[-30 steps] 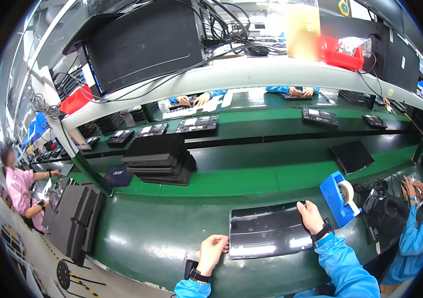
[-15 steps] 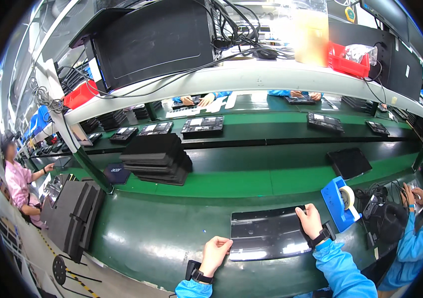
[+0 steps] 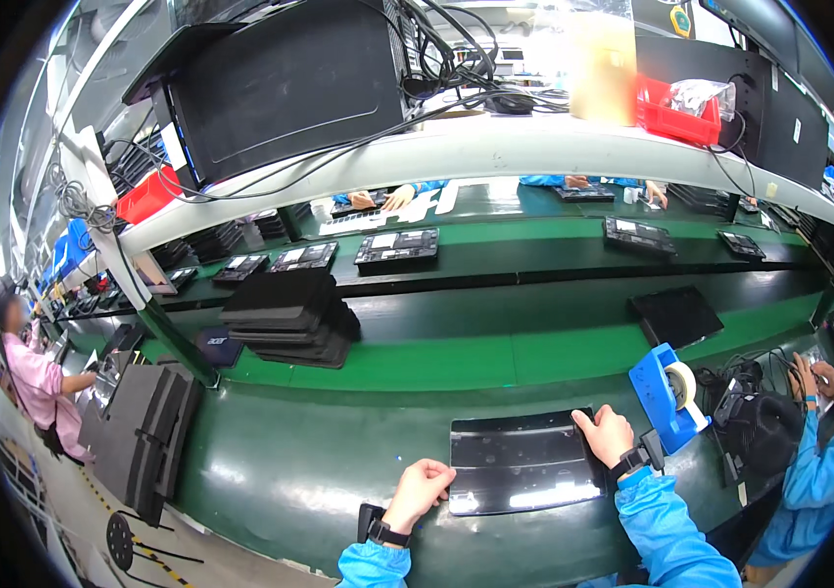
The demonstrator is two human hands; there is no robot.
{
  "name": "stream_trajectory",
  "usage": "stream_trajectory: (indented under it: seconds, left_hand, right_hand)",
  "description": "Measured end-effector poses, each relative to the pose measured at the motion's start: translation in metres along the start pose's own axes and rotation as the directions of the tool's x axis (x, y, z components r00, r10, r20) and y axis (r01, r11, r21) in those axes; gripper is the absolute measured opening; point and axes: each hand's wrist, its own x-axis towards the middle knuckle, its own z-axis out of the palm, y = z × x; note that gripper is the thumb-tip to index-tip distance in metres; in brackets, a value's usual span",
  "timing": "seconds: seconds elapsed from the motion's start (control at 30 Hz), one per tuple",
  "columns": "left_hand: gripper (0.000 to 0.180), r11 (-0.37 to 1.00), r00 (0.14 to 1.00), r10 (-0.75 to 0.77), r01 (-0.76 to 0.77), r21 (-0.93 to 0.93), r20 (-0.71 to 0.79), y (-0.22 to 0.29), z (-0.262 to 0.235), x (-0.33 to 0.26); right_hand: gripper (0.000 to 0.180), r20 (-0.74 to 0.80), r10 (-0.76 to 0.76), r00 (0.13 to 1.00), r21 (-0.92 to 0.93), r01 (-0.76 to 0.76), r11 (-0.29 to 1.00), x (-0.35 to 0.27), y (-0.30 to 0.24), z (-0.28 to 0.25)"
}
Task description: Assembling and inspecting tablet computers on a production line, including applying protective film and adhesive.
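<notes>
A glossy black flat screen panel (image 3: 524,463) lies in front of me, its long sides running left to right. Its surface mirrors bright bands of light along the near side. At its left edge my left hand (image 3: 420,493) pinches the border between thumb and fingers. My right hand (image 3: 606,436) grips the far right corner, thumb on the upper face and fingers partly hidden. Just past that hand stands a blue tape dispenser (image 3: 665,400) with a cream roll. The green bench (image 3: 309,451) is under the panel.
A stack of black flat pads (image 3: 285,318) stands at far left, and dark foam sheets (image 3: 138,426) are nearer. Another black panel (image 3: 676,317) lies beyond the dispenser. Cables and a black device (image 3: 760,421) sit at right beside a co-worker (image 3: 818,470). A white shelf (image 3: 476,147) spans above.
My view has shifted slightly, while both hands keep their holds on the panel. The person in pink at left has lowered an arm. Across the bench, a co-worker's hand has moved right.
</notes>
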Motion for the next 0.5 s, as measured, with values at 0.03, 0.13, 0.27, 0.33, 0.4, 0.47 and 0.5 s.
stream_trajectory:
  seconds: [0.03, 0.13, 0.27, 0.33, 0.4, 0.47, 0.5]
  left_hand:
    - [0.027, 0.999, 1.0, -0.013, 0.013, 0.031, -0.012, 0.006, 0.0, 0.008]
    - [0.034, 0.994, 1.0, -0.001, 0.001, 0.111, -0.002, 0.02, 0.002, 0.026]
    - [0.034, 0.979, 0.997, -0.012, -0.005, 0.205, 0.082, 0.042, 0.006, 0.024]
    - [0.032, 0.995, 0.981, 0.098, -0.099, 0.002, 0.168, 0.058, 0.008, 0.013]
    - [0.026, 0.992, 0.969, 0.116, -0.1, -0.083, 0.219, 0.074, 0.002, 0.005]
    - [0.024, 0.981, 0.967, 0.135, -0.099, -0.169, 0.215, 0.086, -0.001, 0.0]
    - [0.02, 0.987, 0.963, 0.152, -0.135, -0.087, 0.221, 0.09, -0.005, 0.006]
  right_hand:
    - [0.057, 0.0, -0.001, 1.0, 0.003, 0.001, 1.0, -0.001, -0.002, 0.0]
    - [0.055, -0.034, 0.0, 0.999, -0.018, -0.001, 1.0, -0.004, -0.008, -0.006]
    - [0.049, -0.092, 0.064, 0.994, 0.098, -0.055, 0.994, -0.005, 0.0, -0.02]
    - [0.041, 0.19, -0.03, 0.981, 0.551, -0.081, 0.83, 0.0, 0.017, -0.029]
    - [0.032, 0.395, -0.132, 0.909, 0.85, -0.307, 0.428, -0.017, 0.01, -0.058]
    - [0.032, 0.424, -0.232, 0.875, 0.904, -0.394, 0.166, -0.04, 0.001, -0.076]
    - [0.035, 0.318, -0.304, 0.898, 0.94, -0.256, 0.225, -0.049, 0.01, -0.071]
